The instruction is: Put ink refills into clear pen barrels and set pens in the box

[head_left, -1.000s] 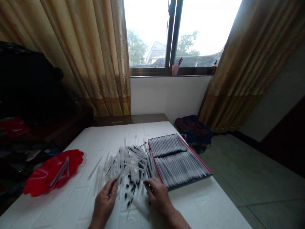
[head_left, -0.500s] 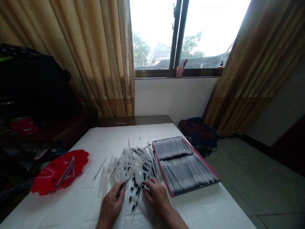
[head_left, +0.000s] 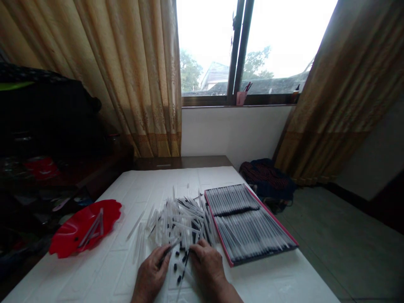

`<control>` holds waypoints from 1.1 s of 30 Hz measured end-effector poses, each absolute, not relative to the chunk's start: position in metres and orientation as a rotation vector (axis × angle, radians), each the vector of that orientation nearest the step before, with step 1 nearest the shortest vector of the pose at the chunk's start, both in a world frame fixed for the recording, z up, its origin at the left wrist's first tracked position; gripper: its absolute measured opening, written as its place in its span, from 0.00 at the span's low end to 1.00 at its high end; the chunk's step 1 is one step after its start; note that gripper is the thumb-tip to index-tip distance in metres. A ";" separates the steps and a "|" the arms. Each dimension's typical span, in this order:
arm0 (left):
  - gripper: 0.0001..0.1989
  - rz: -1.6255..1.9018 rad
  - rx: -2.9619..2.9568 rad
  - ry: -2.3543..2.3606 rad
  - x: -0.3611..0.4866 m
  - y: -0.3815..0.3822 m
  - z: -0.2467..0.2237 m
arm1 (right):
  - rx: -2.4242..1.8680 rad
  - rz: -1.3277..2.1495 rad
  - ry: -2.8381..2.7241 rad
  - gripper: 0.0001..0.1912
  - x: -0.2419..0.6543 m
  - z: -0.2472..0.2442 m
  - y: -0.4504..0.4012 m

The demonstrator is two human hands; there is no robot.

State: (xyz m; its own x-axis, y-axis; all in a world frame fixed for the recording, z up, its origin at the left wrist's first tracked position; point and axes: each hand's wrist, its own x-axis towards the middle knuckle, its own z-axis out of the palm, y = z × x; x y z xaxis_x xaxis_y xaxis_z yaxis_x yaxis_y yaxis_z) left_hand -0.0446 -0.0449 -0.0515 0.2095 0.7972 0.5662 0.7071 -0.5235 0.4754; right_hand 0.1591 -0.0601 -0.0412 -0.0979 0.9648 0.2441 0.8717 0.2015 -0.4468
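My left hand is closed around a thin, dark pen-like stick whose lighter tip points up and right toward the pile. My right hand is bent with thumb and fingertips together over the small black caps; whatever lies between them is too small to make out. Between the hands lie several loose black caps and a thin dark stick. Just beyond is a loose pile of clear plastic tubes mixed with dark sticks.
Right of the pile, a red-edged box holds two rows of clear tubes with dark parts. A red scalloped dish with a few clear tubes sits at left. A white cover lies over the table. A dark cloth bundle is beyond its right side.
The view has shifted slightly, so everything sits a little lower and to the right. My right fingertips have drawn closer together among the caps. My left hand still grips the stick.
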 end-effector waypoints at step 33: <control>0.13 1.069 2.452 1.298 -0.034 -0.060 -0.038 | -1.065 0.754 -1.436 0.13 0.174 -0.057 -0.062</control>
State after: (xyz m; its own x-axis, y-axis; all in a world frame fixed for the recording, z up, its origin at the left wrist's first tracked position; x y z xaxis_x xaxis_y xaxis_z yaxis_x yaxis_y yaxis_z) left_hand -0.0338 -0.0604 -0.0376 0.3645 0.7753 0.5157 0.6547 -0.6073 0.4502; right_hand 0.1738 -0.0619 -0.0572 0.0493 0.9153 0.3997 0.1906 0.3842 -0.9034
